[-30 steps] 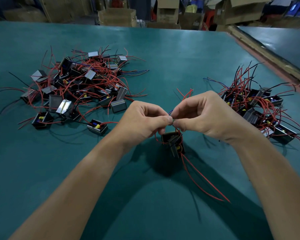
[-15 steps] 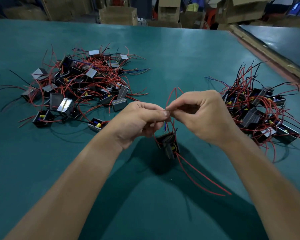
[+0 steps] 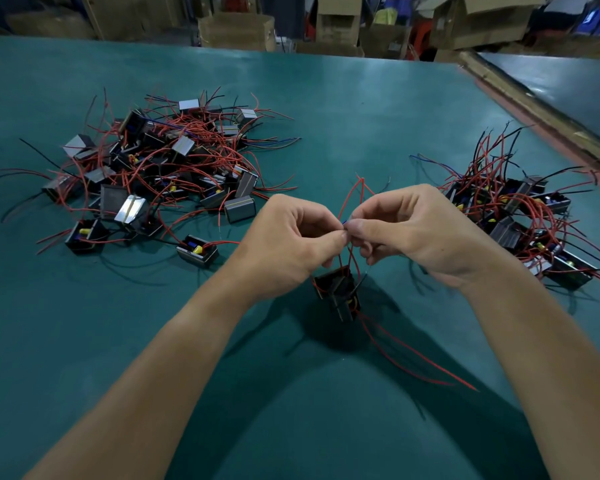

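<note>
A small black transformer-like part (image 3: 338, 294) with a yellow component hangs by its thin wires just below my hands, above the green table (image 3: 343, 116). My left hand (image 3: 291, 244) and my right hand (image 3: 413, 233) meet fingertip to fingertip, both pinching the part's wires (image 3: 347, 206), red ones and a blue tip. Two red wire ends rise above my fingers. Longer red wires (image 3: 416, 355) trail from the part toward the lower right across the table.
A big heap of similar black and silver parts with red wires (image 3: 153, 174) lies at the left. A smaller heap (image 3: 530, 216) lies at the right, close to my right wrist. Cardboard boxes (image 3: 236, 31) stand beyond the far edge. A second table (image 3: 568, 84) adjoins at the right.
The pinch point stays between my hands. My fingers have shifted along the wires, the red ends stand higher above them, and the hanging part has turned slightly.
</note>
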### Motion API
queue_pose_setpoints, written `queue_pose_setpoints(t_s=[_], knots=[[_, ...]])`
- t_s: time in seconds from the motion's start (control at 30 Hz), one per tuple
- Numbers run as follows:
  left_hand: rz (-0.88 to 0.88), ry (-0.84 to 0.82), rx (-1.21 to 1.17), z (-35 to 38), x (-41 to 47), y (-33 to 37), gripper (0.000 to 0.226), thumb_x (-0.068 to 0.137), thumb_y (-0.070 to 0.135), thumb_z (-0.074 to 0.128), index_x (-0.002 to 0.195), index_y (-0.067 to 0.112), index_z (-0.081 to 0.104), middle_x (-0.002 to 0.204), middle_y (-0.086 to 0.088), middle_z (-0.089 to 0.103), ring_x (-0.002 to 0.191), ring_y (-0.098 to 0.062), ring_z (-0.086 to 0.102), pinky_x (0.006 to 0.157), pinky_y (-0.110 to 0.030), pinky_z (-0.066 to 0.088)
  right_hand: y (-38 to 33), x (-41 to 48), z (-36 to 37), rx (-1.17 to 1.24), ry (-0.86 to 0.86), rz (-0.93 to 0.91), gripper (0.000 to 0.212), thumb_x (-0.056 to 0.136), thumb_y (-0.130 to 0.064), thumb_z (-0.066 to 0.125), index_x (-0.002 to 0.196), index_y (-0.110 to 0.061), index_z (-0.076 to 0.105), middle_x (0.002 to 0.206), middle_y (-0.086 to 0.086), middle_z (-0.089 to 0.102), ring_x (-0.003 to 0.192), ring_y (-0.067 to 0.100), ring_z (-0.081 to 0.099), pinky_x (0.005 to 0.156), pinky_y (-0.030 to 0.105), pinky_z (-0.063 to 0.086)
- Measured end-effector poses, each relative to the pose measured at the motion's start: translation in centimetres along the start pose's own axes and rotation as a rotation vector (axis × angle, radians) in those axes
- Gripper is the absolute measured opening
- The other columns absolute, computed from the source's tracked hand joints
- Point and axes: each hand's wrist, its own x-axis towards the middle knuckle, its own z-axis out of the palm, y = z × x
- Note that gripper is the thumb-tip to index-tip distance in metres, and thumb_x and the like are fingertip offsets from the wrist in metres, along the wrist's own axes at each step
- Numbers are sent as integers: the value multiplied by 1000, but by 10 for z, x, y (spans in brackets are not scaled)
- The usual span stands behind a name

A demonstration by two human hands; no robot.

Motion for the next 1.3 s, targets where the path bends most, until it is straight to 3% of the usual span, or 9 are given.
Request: queue_pose_setpoints(t_s=[0.13,0.27,0.33,0.43,0.6,0.87,0.93,1.2,1.3], knots=[[-100,14,-27,-2,0,1,19,90,5,65,72,8,69,47,5,57,42,-6,41,43,-18,32,4,1,-1,-191,53,-185,18,85,3,71,77,-12,75,60,7,67,56,13,61,56,27,54],[-495,-77,-329,-6,4,3,21,92,14,59,72,14,66,47,8,49,41,-5,37,41,-13,31,8,3,6,-457,137,-401,10,84,-7,74,79,-15,77,69,3,70,64,16,64,60,37,52],[-565,-95,-371,-8,5,2,22,92,17,57,72,16,66,48,9,46,41,-4,35,40,-14,30,9,3,9,-458,145,-384,13,85,-6,74,79,-17,77,69,4,70,62,15,63,60,35,51],[-401,-60,-317,-7,5,1,27,91,12,61,66,15,69,48,5,49,42,-5,36,42,-15,26,4,2,7,-201,104,-160,17,91,-2,67,78,-8,75,68,14,71,56,14,63,55,30,56],[-47,31,-74,-3,2,2,16,88,-1,66,73,3,69,47,8,56,43,-2,45,45,-11,34,-4,-1,1,136,7,152,21,94,-12,62,77,-4,72,63,7,67,50,12,61,48,22,52],[84,16,31,-2,2,-1,14,88,0,67,75,0,72,52,5,59,47,-4,48,48,-18,38,-2,-2,-4,74,-68,86,6,70,-16,77,67,-11,75,59,5,64,52,11,60,53,23,55],[71,4,25,-2,2,-1,15,88,0,66,74,0,71,51,5,58,46,-4,48,48,-17,38,2,0,-2,2,-51,25,13,76,-4,78,66,-10,73,57,4,64,52,11,59,54,23,55],[-367,-71,-203,-5,5,0,29,90,7,59,63,13,68,45,2,48,41,-8,37,41,-17,27,9,1,4,-614,63,-340,15,85,-7,73,77,-18,67,68,-6,69,64,9,63,62,26,51],[-520,-119,-361,-8,6,1,30,93,13,51,66,16,64,48,5,43,45,-9,32,41,-15,29,12,2,13,-690,154,-414,14,86,-9,71,78,-17,63,69,-4,66,65,19,61,65,39,50]])
